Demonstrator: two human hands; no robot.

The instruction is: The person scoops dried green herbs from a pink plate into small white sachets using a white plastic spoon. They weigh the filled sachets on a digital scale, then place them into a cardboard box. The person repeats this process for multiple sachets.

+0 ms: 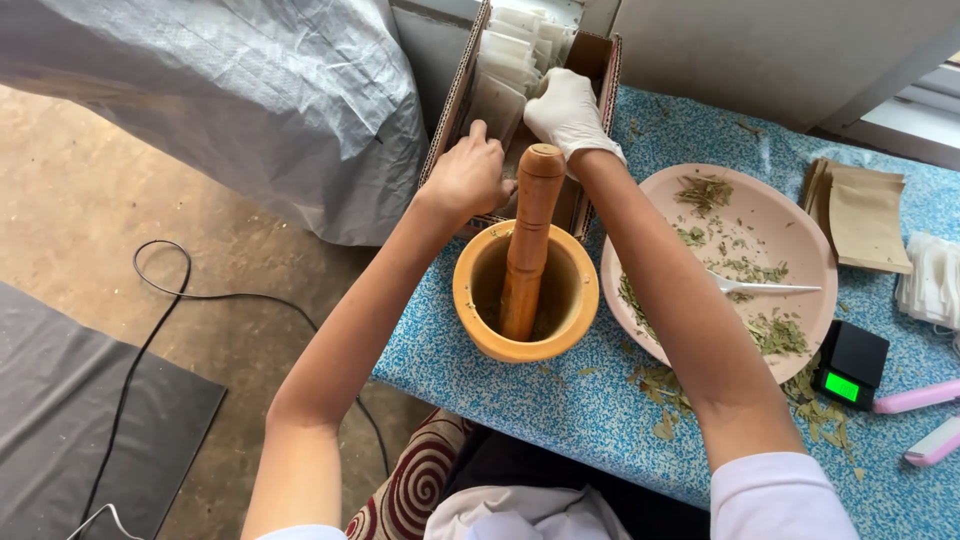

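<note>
Cardboard box (592, 60), one, oblong and open-topped, at the table's far edge, holding a packed row of thin white paper sachets (505, 62); both hands reach into it, the bare left hand (468, 175) with fingers curled on a sachet at the near end, the white-gloved right hand (566, 110) curved with fingers together over the row. Just before it: one round wooden mortar (487, 320) with one turned wooden pestle (528, 240) leaning inside. Alongside on the speckled blue tablecloth (540, 400): one pink plate (800, 235) of dried green leaves with one white spoon (765, 288), one small black scale (850, 362), a stack of brown paper pouches (866, 215).
</note>
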